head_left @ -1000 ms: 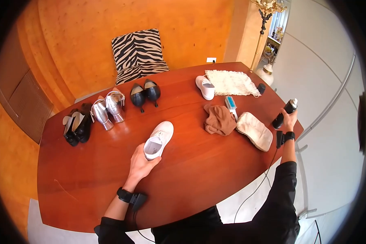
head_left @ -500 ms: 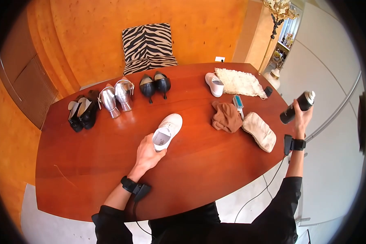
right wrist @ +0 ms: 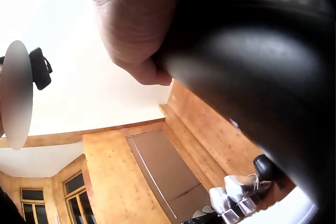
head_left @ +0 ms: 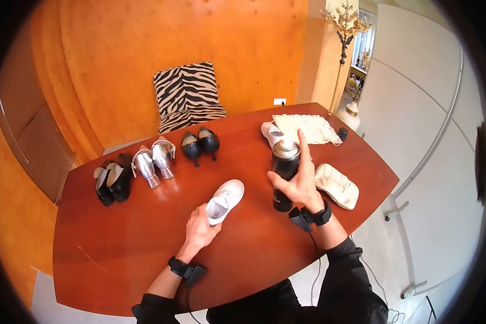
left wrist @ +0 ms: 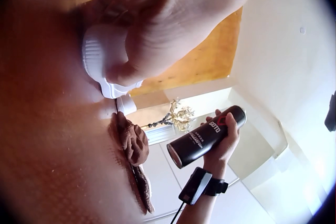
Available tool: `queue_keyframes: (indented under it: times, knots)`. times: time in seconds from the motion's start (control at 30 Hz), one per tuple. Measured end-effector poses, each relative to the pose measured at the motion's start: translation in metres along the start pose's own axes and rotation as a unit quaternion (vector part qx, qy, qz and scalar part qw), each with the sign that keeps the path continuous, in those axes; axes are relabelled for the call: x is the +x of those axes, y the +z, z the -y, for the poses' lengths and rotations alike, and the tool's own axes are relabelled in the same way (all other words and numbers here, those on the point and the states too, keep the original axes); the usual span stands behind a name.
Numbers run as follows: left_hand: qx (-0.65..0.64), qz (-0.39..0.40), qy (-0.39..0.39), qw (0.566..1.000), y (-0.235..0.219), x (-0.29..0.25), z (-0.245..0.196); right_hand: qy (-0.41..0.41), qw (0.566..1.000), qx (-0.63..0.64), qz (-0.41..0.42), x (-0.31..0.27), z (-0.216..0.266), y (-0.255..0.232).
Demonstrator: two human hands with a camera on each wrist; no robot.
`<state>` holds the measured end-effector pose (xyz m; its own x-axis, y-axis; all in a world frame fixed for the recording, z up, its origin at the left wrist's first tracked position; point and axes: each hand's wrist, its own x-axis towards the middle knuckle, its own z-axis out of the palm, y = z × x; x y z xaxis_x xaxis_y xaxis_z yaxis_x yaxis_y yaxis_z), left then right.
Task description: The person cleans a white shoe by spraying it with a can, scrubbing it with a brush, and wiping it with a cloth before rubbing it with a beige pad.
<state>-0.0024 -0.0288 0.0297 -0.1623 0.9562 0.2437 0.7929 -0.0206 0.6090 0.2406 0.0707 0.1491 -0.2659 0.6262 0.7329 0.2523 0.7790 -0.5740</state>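
My left hand (head_left: pixel 201 229) grips the heel of a white lace-up sneaker (head_left: pixel 229 195) on the table, thumb on one side and fingers on the other. In my right hand (head_left: pixel 303 186) is a black spray can (head_left: pixel 284 168), held upright with its silver top uncapped. The index finger of that hand points up beside the nozzle. In the left wrist view, the can (left wrist: pixel 202 139) shows lettering on its side and hangs in the air to the right of the sneaker (left wrist: pixel 102 50). The can's dark body fills much of the right wrist view.
A second white sneaker (head_left: pixel 270 134) stands by a cream fringed cloth (head_left: pixel 308 128) and a black cap (head_left: pixel 342 134). A cream pad (head_left: pixel 337 186) lies right. The brown cloth (left wrist: pixel 134 140) is behind my right hand. Black heels (head_left: pixel 201 144), silver heels (head_left: pixel 155 162) and black shoes (head_left: pixel 113 182) line the far left.
My right hand has lifted the spray can from the table's right edge and brought it left, over the table near the held sneaker. My left hand keeps its grip on the sneaker's heel.
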Motion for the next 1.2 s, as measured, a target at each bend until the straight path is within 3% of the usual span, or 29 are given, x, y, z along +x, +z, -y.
queue_keyframes:
  times: [0.03,0.2,0.33,0.43,0.53,0.63,0.7,0.73,0.8,0.9,1.03,1.13,1.17,1.2]
  knots:
    - [0.003,-0.005,-0.003,1.0,-0.001,0.0,0.001,-0.048,0.998,-0.032,-0.009,0.0,0.001,0.008]
    - [-0.023,0.022,-0.028,0.999,0.0,0.002,0.004,-0.087,0.996,-0.014,0.014,0.001,0.011,0.027]
    - [-0.044,0.022,-0.036,0.998,0.001,0.002,0.006,-0.06,0.997,0.014,0.039,-0.002,0.01,0.037]
    - [-0.022,0.024,-0.067,0.997,0.0,0.002,0.002,-0.163,0.985,-0.049,-0.005,-0.002,0.005,0.045]
    - [-0.075,0.0,-0.085,0.994,-0.003,0.002,0.004,-0.194,0.977,-0.074,0.044,-0.008,0.011,0.05]
    - [-0.206,-0.021,-0.141,0.968,-0.006,0.011,0.016,-0.208,0.969,-0.063,0.12,-0.011,0.017,0.056]
    - [-0.377,-0.006,-0.135,0.916,-0.004,0.018,0.032,-0.175,0.969,-0.093,0.148,-0.011,0.017,0.058]
    - [-0.376,-0.007,-0.137,0.916,-0.011,0.019,0.029,-0.141,0.971,-0.126,0.147,-0.009,0.015,0.058]
    - [-0.441,0.032,-0.255,0.86,-0.029,0.017,0.016,-0.088,0.967,-0.189,0.148,-0.004,0.009,0.056]
    - [-0.47,0.05,-0.28,0.836,-0.029,0.016,0.015,-0.074,0.963,-0.204,0.158,-0.005,0.014,0.052]
    - [-0.497,0.08,-0.298,0.811,-0.024,0.015,0.019,-0.143,0.942,-0.114,0.282,-0.028,0.039,0.063]
    - [-0.515,0.092,-0.309,0.794,-0.027,0.015,0.017,-0.123,0.928,-0.078,0.342,-0.039,0.042,0.073]
    - [-0.514,0.092,-0.31,0.794,-0.027,0.015,0.018,-0.122,0.929,-0.077,0.342,-0.037,0.038,0.075]
    - [-0.516,0.094,-0.306,0.795,-0.027,0.015,0.019,-0.105,0.95,-0.094,0.28,-0.034,0.029,0.077]
